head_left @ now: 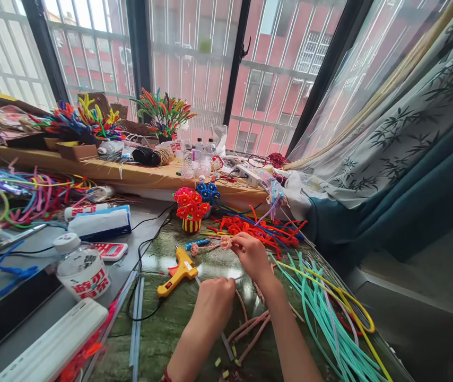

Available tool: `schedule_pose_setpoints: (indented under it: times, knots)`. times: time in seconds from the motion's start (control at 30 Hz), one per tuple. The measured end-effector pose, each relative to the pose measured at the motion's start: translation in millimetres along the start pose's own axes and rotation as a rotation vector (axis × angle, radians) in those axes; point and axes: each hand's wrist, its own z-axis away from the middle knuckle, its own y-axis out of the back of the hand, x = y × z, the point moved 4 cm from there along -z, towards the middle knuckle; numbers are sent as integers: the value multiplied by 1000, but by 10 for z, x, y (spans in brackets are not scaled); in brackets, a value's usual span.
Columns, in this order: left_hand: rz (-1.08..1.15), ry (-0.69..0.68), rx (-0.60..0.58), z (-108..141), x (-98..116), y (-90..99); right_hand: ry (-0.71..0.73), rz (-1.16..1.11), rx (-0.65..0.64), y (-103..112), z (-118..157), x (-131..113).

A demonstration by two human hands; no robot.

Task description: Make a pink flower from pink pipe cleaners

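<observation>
My right hand (250, 254) pinches a small pale pink flower (225, 242), twisted from fuzzy pipe cleaner, between thumb and fingertips. My left hand (216, 297) is closed, lower and nearer to me; whatever lies in its fingers is hidden behind its back. Beyond the hands, a second pale pink flower (194, 249) lies by a blue cylinder (194, 243). To the left of my left hand rests a yellow glue gun (179, 272). Loose pink pipe cleaners (252, 324) are spread on the green tabletop (163, 339) under my wrists.
A striped pot (191, 225) of red flowers stands at the back, with blue flowers (208, 192) behind. Red pipe cleaners (246, 227) and mint-green ones (325, 313) lie to the right. On the left are a plastic bottle (81, 270), a white box-like device (55, 342) and a black cable (141, 254).
</observation>
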Motion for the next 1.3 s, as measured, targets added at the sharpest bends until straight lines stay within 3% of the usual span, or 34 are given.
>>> schedule_pose_setpoints:
  times: [0.2, 0.33, 0.63, 0.9, 1.3]
  knots:
    - [-45, -24, -29, 2, -1, 0, 25, 126, -246, -531, -254, -27]
    - [-54, -22, -30, 9, -20, 1, 50, 143, -335, -722, -267, 4]
    - [-36, -14, -33, 17, -25, 24, 35, 213, -367, -642, -380, 359]
    - [-37, -32, -70, 10, -2, -17, 89, 329, -408, -832, -380, 220]
    - [-49, -33, -71, 17, -3, -23, 139, 301, -387, -825, -400, 190]
